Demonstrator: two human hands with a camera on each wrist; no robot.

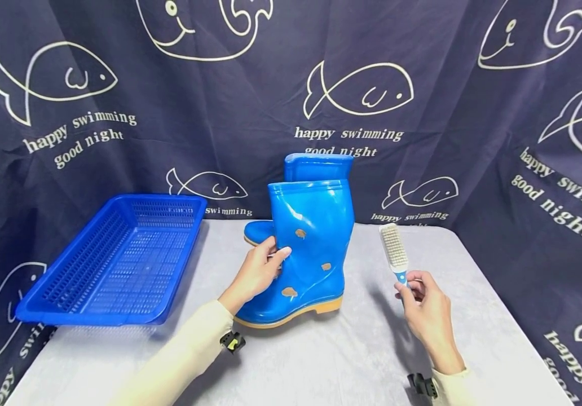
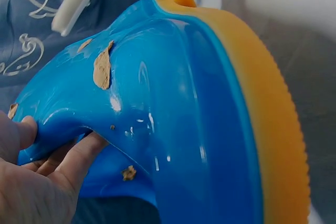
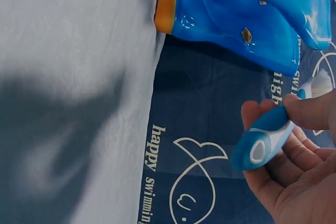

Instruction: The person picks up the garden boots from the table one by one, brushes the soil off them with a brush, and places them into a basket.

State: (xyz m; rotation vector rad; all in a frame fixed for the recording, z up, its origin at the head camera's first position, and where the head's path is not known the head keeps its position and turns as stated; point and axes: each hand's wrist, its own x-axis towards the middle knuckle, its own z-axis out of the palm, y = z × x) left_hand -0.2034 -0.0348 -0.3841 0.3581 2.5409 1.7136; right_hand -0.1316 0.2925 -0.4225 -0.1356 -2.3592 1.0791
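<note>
1. From where I stand, the left hand (image 1: 258, 268) grips the front boot (image 1: 316, 242) at the bend of its ankle, the thumb on the near side and the fingers around the front edge.
2. The right hand (image 1: 425, 307) holds one brush (image 1: 395, 251), pinching the handle between thumb and fingers. The bristle end stands out beyond the fingertips, and the brush is apart from the boot, at its right.
3. The front boot is upright, with its toe to the left. It is blue with a yellow sole (image 1: 291, 316). Whether this sole touches the table, I cannot tell.
4. On its near side I count three brown spots (image 1: 289, 291): one high, one toward the back, one low above the foot.
5. Boots are two in number: the back boot (image 1: 318, 163) stands just behind, partly hidden.
6. One blue basket (image 1: 169, 304) is on the left side of the one pale table (image 1: 291, 372).
7. Around the table hangs dark cloth (image 1: 265, 107) with white fish drawings and words.
</note>
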